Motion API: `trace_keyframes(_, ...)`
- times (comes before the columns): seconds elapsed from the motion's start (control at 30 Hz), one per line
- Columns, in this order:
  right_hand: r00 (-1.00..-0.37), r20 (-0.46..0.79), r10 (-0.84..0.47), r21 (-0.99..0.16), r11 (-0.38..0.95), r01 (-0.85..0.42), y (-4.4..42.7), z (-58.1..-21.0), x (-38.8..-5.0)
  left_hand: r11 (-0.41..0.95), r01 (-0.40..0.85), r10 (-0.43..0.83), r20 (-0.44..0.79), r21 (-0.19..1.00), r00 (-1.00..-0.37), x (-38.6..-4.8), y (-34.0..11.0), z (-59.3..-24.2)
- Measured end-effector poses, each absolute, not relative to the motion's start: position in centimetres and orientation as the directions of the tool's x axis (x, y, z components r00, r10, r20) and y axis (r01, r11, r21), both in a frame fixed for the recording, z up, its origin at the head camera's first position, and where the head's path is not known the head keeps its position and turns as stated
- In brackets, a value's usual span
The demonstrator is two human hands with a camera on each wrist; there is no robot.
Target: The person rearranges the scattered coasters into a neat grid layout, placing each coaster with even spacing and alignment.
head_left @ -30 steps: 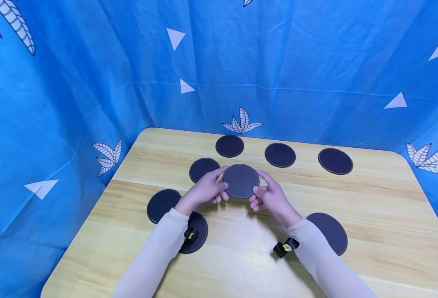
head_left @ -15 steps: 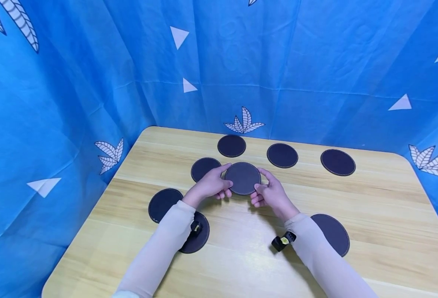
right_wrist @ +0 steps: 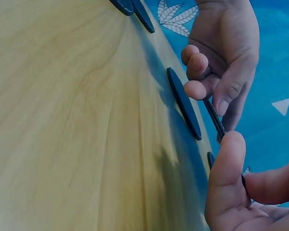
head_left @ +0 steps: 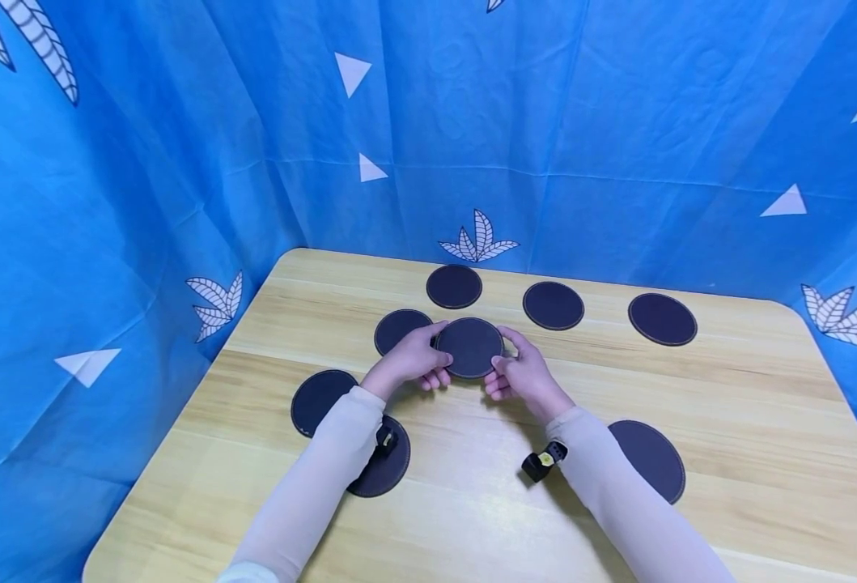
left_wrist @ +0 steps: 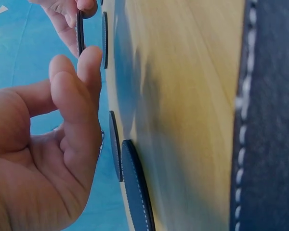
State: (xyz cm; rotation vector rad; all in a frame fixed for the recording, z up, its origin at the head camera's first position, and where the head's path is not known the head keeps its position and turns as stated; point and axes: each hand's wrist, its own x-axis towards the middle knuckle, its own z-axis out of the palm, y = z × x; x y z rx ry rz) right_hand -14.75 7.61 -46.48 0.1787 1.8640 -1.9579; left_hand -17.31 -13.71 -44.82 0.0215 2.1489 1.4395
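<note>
A round dark coaster [head_left: 469,348] with a stitched rim is held up off the wooden table, between both hands. My left hand [head_left: 417,356] pinches its left edge, thumb on top and other fingers curled underneath. My right hand [head_left: 526,374] pinches the right edge in the same way. Seen edge-on in the right wrist view, the thin coaster [right_wrist: 215,118] stands apart from the tabletop. Just left of and behind the hands, another dark coaster [head_left: 399,328] lies on the table, partly covered by my left hand.
Three coasters lie along the back edge, including one at the back right [head_left: 663,319]. Two more, one at left [head_left: 321,398], lie near my left forearm. Another coaster [head_left: 650,461] sits by my right forearm. A blue patterned curtain [head_left: 428,121] hangs behind the table [head_left: 472,518].
Both hands shift slightly left with the held coaster, and its face appears tilted a little flatter. The head view moved slightly. The coasters on the table stay where they were.
</note>
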Motion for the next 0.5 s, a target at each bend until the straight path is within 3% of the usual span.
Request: trace_keyframes(0.5, -0.868, -0.462, -0.181, -0.887, 0.063, 0.458, 7.1, -47.4, -16.5, 0.522, -0.310, 0.248, -0.489, 0.795, -0.837, -18.4, -12.7, -45.7)
